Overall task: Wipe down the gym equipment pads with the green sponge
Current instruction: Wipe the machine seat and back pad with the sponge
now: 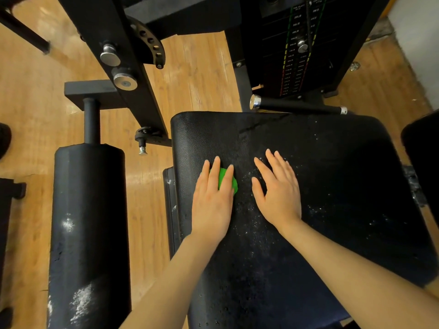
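Two bare forearms enter from the bottom edge, both reaching onto the black seat pad (332, 174). Left hand (212, 198) lies flat, fingers straight and slightly spread, pressing the green sponge (225, 180) down on the pad — sponge mostly covered, green showing between and beside the fingers. Right hand (278, 188) just beside it, palm down, fingers straight and apart, resting on the pad and holding nothing. Pad surface is speckled with white flecks and droplets around both hands. To the left, apart from the seat, a black roller pad (88, 222) on a post — white scuffs near its lower end. Beyond: black frame (133, 74), weight stack (297, 55), wood floor (197, 74).
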The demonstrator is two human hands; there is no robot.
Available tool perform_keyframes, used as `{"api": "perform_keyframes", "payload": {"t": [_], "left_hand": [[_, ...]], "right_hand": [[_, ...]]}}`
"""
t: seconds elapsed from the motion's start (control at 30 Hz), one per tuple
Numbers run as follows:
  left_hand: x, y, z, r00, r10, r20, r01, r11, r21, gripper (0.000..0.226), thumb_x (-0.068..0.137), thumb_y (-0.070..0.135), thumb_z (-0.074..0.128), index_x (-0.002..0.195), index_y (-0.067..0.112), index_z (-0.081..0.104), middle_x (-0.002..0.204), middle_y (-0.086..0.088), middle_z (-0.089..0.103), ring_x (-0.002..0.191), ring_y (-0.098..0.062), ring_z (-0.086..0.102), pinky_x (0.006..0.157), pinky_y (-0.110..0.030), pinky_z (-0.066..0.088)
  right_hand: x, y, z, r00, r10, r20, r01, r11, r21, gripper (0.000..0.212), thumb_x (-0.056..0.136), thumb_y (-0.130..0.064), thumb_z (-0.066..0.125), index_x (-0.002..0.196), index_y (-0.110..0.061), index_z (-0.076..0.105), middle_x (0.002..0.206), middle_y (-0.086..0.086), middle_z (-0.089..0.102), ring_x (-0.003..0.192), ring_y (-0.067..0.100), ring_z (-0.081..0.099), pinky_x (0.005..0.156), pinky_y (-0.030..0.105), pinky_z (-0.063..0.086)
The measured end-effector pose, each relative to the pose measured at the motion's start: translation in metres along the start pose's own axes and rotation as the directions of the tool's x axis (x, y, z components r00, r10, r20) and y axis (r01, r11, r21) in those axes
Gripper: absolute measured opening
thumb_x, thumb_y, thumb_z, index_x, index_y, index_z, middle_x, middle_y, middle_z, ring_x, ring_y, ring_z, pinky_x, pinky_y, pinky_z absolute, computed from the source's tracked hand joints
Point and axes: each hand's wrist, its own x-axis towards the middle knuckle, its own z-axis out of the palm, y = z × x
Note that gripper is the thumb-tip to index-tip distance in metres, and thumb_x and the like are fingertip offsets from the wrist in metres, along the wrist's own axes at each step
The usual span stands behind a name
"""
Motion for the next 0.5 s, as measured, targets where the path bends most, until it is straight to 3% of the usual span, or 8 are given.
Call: {"api": "perform_keyframes", "payload": {"t": [0.2, 0.37, 0.5], "left_hand": [[0.064, 0.004, 0.004, 1.0, 0.0, -0.008, 0.0, 0.999, -0.041, 0.051, 0.098, 0.019, 0.051, 0.147, 0.014, 0.037, 0.156, -0.015, 0.025, 0.146, -0.035, 0.016, 0.115, -0.046, 0.022], [0.055, -0.006, -0.006, 0.995, 0.059, -0.082, -0.067, 0.993, -0.094, 0.04, 0.091, 0.023, 0.062, 0.128, 0.008, 0.056, 0.141, -0.018, 0.045, 0.13, -0.035, 0.043, 0.104, -0.042, 0.039], [0.026, -0.009, -0.013, 0.99, 0.105, -0.09, -0.116, 0.986, -0.124, 0.035, 0.088, 0.021, 0.065, 0.118, 0.004, 0.064, 0.127, -0.017, 0.055, 0.118, -0.032, 0.05, 0.098, -0.04, 0.044]], "right_hand": [[0.0, 0.0, 0.001, 1.0, 0.005, 0.008, -0.004, 1.0, -0.029, 0.046, 0.098, -0.037, 0.044, 0.143, -0.025, 0.043, 0.157, 0.002, 0.026, 0.147, 0.017, 0.015, 0.117, 0.032, 0.005], [0.0, 0.0, 0.001, 1.0, 0.0, 0.001, 0.0, 1.0, -0.012, 0.046, 0.098, -0.036, 0.045, 0.143, -0.025, 0.043, 0.156, 0.003, 0.027, 0.147, 0.019, 0.016, 0.117, 0.033, 0.007], [0.0, 0.002, 0.002, 1.0, -0.013, -0.014, 0.013, 1.0, 0.008, 0.046, 0.098, -0.035, 0.045, 0.142, -0.023, 0.044, 0.156, 0.003, 0.029, 0.146, 0.018, 0.017, 0.118, 0.033, 0.007]]}}
